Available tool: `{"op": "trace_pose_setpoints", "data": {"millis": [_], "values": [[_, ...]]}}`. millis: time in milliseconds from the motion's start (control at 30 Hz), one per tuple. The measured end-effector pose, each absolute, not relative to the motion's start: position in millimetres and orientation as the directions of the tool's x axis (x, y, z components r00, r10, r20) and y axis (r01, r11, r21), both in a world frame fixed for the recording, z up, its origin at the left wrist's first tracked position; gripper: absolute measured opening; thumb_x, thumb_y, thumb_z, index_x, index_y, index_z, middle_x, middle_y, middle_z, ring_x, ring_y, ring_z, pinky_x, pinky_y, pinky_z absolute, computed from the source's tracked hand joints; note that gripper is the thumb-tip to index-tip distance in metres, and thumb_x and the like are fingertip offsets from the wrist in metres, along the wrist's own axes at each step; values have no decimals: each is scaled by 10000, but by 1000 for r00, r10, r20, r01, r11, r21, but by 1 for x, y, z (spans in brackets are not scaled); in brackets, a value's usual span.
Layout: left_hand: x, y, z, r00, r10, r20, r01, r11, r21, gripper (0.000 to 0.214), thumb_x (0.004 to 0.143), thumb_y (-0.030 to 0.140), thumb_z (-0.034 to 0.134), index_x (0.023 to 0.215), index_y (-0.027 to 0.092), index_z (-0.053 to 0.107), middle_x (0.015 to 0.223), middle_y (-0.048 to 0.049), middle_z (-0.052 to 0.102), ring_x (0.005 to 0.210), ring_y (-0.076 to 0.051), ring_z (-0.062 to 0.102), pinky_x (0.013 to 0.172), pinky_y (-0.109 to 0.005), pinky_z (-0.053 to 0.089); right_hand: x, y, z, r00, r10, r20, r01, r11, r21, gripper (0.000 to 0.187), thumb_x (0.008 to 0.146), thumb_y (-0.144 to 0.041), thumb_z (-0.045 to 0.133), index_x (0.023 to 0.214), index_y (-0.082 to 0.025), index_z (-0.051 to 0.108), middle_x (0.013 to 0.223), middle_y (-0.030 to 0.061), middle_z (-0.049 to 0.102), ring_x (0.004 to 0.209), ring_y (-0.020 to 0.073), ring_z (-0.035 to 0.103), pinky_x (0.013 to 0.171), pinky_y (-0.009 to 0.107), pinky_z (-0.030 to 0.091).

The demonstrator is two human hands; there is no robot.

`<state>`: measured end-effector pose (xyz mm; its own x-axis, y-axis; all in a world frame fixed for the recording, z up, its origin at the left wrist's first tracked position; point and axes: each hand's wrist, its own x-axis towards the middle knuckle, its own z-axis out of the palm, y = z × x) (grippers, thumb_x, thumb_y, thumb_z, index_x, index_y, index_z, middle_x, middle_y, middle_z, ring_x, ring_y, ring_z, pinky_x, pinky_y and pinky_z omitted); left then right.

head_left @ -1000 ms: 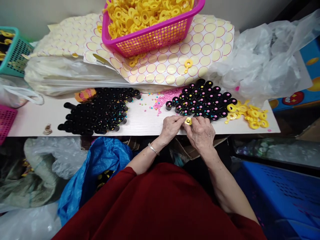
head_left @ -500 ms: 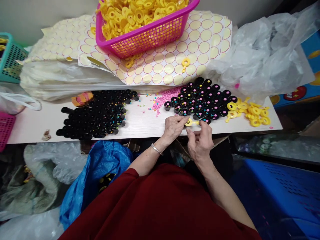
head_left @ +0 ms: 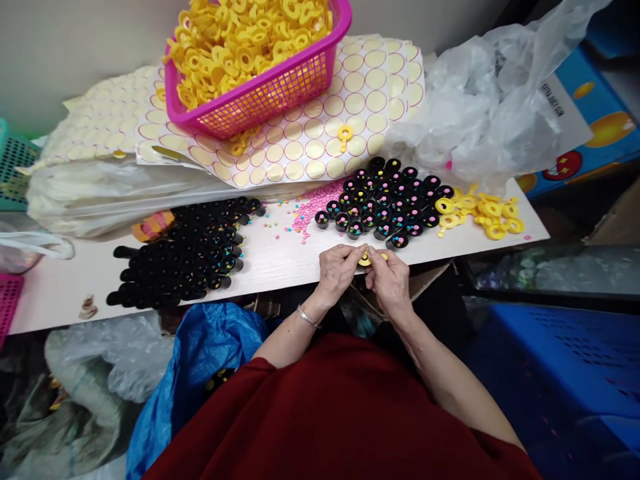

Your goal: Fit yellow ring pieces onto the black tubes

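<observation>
White oblong tabletop [head_left: 280, 257]. Bare left hand [head_left: 336, 270] and bare right hand [head_left: 392, 279], pinching between them, at its front edge: one yellow plastic ring-with-tab [head_left: 365, 262], long axis sideways, tab pointing right. Since previous frame: hands closer together.

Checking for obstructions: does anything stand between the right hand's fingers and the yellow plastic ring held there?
Nothing visible does: the right hand and left hand both hold the yellow plastic ring. The nearest round black plastic cup stands beyond the hands.
</observation>
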<state>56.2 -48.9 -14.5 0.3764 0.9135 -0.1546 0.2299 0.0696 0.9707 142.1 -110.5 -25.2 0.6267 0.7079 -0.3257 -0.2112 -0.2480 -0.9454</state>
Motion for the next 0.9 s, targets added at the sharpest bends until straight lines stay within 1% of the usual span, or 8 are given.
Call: {"op": "trace_pose_setpoints", "data": {"millis": [200, 400, 533, 600, 700, 767, 833, 900], "values": [[61, -44, -23, 333, 877, -345, 129, 320, 939, 359, 661, 468, 688, 773, 128, 672, 589, 27, 556, 558, -77, 479, 557, -210, 402, 144, -110, -27, 602, 713, -360, -214, -290, -933, 398, 738, -577, 603, 765, -188, 527, 388, -83, 477, 280, 78, 437, 291, 168, 295], [61, -40, -27, 411, 886, -214, 219, 132, 967, 302, 723, 420, 641, 623, 136, 663, 617, 3, 578, 620, -101, 514, 616, -231, 404, 141, -109, -27, 609, 727, -318, -160, -280, -947, 369, 767, -562, 570, 770, -199, 509, 330, -100, 434, 263, 72, 403, 299, 156, 282], [57, -42, -22, 401, 911, -99, 233, 3, 973, 367, 777, 463, 579, 610, 146, 659, 605, 10, 521, 624, -97, 481, 640, -235, 387, 139, -110, -25, 630, 721, -288, -160, -243, -957, 387, 761, -573, 573, 769, -191, 508, 381, -98, 459, 273, 66, 414, 297, 160, 282], [52, -42, -22, 457, 888, -59, 188, -32, 982, 374, 795, 468, 557, 654, 143, 675, 656, 2, 525, 668, -99, 493, 674, -233, 396, 139, -109, -25, 625, 732, -272, -168, -214, -962, 407, 748, -584, 582, 768, -184, 514, 431, -89, 488, 285, 60, 428, 294, 159, 279], [45, -39, -27, 591, 806, -45, 87, -8, 996, 360, 693, 454, 684, 864, 137, 694, 824, -14, 559, 723, -94, 507, 691, -226, 411, 143, -108, -24, 559, 776, -291, -213, -205, -955, 450, 721, -617, 589, 767, -174, 529, 439, -87, 479, 286, 56, 415, 283, 159, 266], [42, -37, -32, 648, 759, -60, 43, 43, 998, 508, 585, 421, 774, 991, 137, 667, 902, -18, 556, 703, -81, 496, 654, -218, 407, 147, -110, -23, 498, 805, -323, -275, -207, -939, 490, 697, -648, 593, 772, -166, 539, 452, -79, 485, 295, 59, 424, 279, 160, 263], [43, -37, -36, 650, 757, -70, 24, 71, 997, 529, 543, 403, 800, 973, 127, 663, 872, -8, 547, 687, -76, 483, 637, -217, 396, 150, -113, -23, 447, 823, -350, -361, -192, -913, 536, 680, -673, 594, 818, -156, 556, 513, -56, 530, 321, 61, 451, 285, 163, 276], [46, -40, -36, 619, 784, -54, -1, 70, 998, 445, 547, 401, 797, 870, 121, 671, 793, 7, 535, 699, -86, 480, 658, -226, 394, 153, -120, -24, 417, 835, -360, -452, -153, -879, 565, 682, -675, 597, 880, -146, 573, 592, -25, 577, 352, 62, 474, 300, 169, 296]]}}
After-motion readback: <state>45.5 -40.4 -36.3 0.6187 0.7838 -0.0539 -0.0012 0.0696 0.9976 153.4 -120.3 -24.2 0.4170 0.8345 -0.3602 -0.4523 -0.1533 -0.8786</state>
